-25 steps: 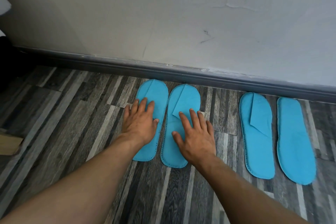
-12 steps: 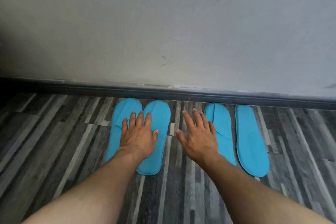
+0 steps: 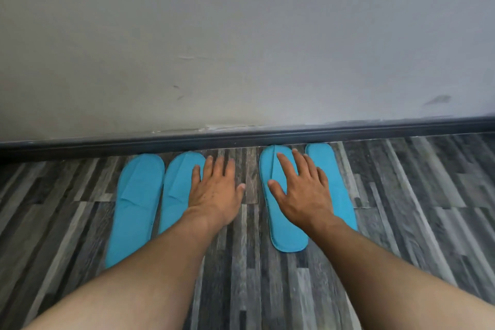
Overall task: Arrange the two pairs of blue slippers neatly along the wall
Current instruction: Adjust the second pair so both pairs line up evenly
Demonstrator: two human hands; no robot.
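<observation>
Two pairs of flat blue slippers lie on the striped grey floor, toes pointing at the dark baseboard (image 3: pixel 241 138). The left pair (image 3: pixel 136 195) sits side by side. My left hand (image 3: pixel 217 190) is spread flat, palm down, over the right edge of that pair's right slipper (image 3: pixel 176 190) and the bare floor beside it. The right pair (image 3: pixel 286 233) lies a hand's width further right. My right hand (image 3: pixel 302 195) rests flat across both of its slippers, fingers apart, covering much of the far right slipper (image 3: pixel 325 161). Neither hand grips anything.
A pale grey wall (image 3: pixel 241 48) with scuff marks rises behind the baseboard. Wood-pattern grey flooring (image 3: pixel 415 195) stretches to the left and right of the slippers and toward me, partly covered by my two forearms.
My view has shifted right and nearer. My left hand has slid from the left pair's middle to its right edge; my right hand has moved from the floor onto the right pair.
</observation>
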